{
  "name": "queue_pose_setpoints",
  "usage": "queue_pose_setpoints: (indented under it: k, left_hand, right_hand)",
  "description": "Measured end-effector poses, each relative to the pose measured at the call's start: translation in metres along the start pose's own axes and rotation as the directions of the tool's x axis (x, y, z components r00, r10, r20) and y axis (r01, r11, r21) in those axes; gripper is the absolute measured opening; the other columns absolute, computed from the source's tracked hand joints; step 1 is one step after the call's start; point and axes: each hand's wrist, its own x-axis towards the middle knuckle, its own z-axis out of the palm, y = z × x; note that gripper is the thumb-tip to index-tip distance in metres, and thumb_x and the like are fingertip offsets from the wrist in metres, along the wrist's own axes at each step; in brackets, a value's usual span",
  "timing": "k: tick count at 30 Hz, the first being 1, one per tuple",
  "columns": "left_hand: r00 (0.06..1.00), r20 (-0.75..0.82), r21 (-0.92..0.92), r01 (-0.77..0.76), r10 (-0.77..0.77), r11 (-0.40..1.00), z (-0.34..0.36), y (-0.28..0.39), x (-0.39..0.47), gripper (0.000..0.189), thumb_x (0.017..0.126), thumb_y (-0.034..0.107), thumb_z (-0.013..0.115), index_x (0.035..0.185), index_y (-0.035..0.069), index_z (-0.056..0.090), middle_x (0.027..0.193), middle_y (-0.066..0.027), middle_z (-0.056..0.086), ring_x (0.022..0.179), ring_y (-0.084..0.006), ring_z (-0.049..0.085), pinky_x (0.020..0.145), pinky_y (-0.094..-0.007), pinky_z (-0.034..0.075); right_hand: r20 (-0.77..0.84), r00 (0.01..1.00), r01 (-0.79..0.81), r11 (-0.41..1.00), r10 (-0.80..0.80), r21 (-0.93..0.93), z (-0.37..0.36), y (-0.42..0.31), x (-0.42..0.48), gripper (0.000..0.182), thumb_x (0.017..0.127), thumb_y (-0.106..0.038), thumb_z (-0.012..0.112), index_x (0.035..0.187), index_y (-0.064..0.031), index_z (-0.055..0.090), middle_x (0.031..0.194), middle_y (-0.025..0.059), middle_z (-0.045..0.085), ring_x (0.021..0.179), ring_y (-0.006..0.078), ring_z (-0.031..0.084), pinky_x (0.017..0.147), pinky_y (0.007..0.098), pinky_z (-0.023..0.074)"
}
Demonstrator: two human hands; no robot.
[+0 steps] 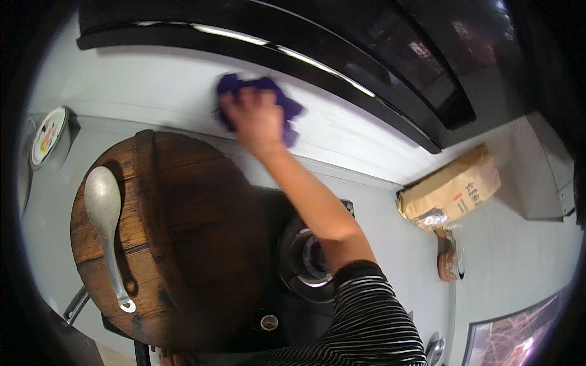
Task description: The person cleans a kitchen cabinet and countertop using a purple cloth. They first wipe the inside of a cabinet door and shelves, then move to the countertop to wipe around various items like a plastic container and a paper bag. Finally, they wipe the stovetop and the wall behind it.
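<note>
My right hand (256,114) presses a dark purple cloth (290,110) flat against the white wall panel (339,132), just below the black range hood (256,50). The hand is slightly blurred, and its fingers are spread over the cloth. At the bottom edge, the fingers of my left hand (176,358) show in part beside the round wooden lid (192,219); what they touch cannot be made out. A metal serving spoon (103,196) lies on the lid, left of its raised wooden bar.
A black gas hob with a burner (313,258) lies under my right arm. A brown paper bag (451,190) bearing writing leans in the right corner, near a small brown container (448,265). An enamel bowl with a patterned lid (49,137) stands far left. A pan handle (77,305) sticks out lower left.
</note>
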Motion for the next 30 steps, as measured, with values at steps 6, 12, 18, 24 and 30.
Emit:
queue_pose_setpoints:
  k: [6,12,18,24,30]
  left_hand:
    - [0.999,-0.044,-0.183,0.000,-0.008,0.983,-0.003,0.012,0.034,0.015,0.081,0.014,0.057,0.069,0.006,0.056,0.062,-0.0145,0.048,0.050,-0.0335,0.043,0.045,-0.0424,0.034]
    - [0.744,-0.055,-0.418,0.588,-0.666,0.692,0.024,0.000,-0.073,0.020,0.082,0.015,0.061,0.096,0.001,0.059,0.091,-0.0209,0.059,0.075,-0.0419,0.055,0.066,-0.0510,0.046]
    - [1.000,0.003,0.100,-0.031,0.031,0.994,0.026,-0.055,-0.085,0.026,0.081,0.016,0.064,0.101,0.001,0.057,0.105,-0.0250,0.060,0.085,-0.0437,0.058,0.070,-0.0529,0.048]
    - [0.997,0.048,0.039,-0.063,0.061,0.997,0.024,-0.037,-0.058,0.022,0.083,0.019,0.060,0.098,0.003,0.057,0.095,-0.0221,0.061,0.076,-0.0402,0.057,0.062,-0.0494,0.046]
    - [0.998,0.056,0.044,-0.039,0.036,0.998,-0.001,0.002,0.002,0.018,0.083,0.019,0.058,0.089,0.002,0.059,0.089,-0.0196,0.062,0.068,-0.0365,0.057,0.054,-0.0463,0.044]
  right_hand:
    - [-0.124,0.917,0.383,0.924,-0.379,0.010,0.040,0.001,-0.005,0.051,0.080,-0.022,0.062,0.129,-0.0278,0.051,0.125,0.0071,0.046,0.119,0.0293,0.041,0.084,0.0513,0.0460]
    - [0.031,0.997,0.076,0.997,-0.075,-0.030,0.033,0.124,-0.113,0.052,0.075,-0.012,0.060,0.124,-0.0291,0.055,0.125,0.0093,0.049,0.117,0.0324,0.042,0.088,0.0508,0.0365]
    - [-0.154,0.837,-0.530,0.848,0.525,0.011,0.052,0.243,-0.228,0.070,0.054,-0.009,0.079,0.118,-0.0136,0.049,0.126,0.0230,0.039,0.118,0.0418,0.037,0.101,0.0488,0.0331]
    - [-0.240,0.198,-0.785,0.301,0.950,0.542,0.079,0.330,-0.274,0.084,0.072,-0.013,0.066,0.140,0.0029,0.019,0.131,0.0336,0.034,0.122,0.0462,0.036,0.106,0.0460,0.0289]
    - [-0.259,0.412,-0.689,0.485,0.873,0.539,0.047,0.208,-0.169,0.086,0.067,-0.011,0.070,0.139,-0.0023,0.024,0.127,0.0348,0.031,0.114,0.0480,0.037,0.100,0.0511,0.0317]
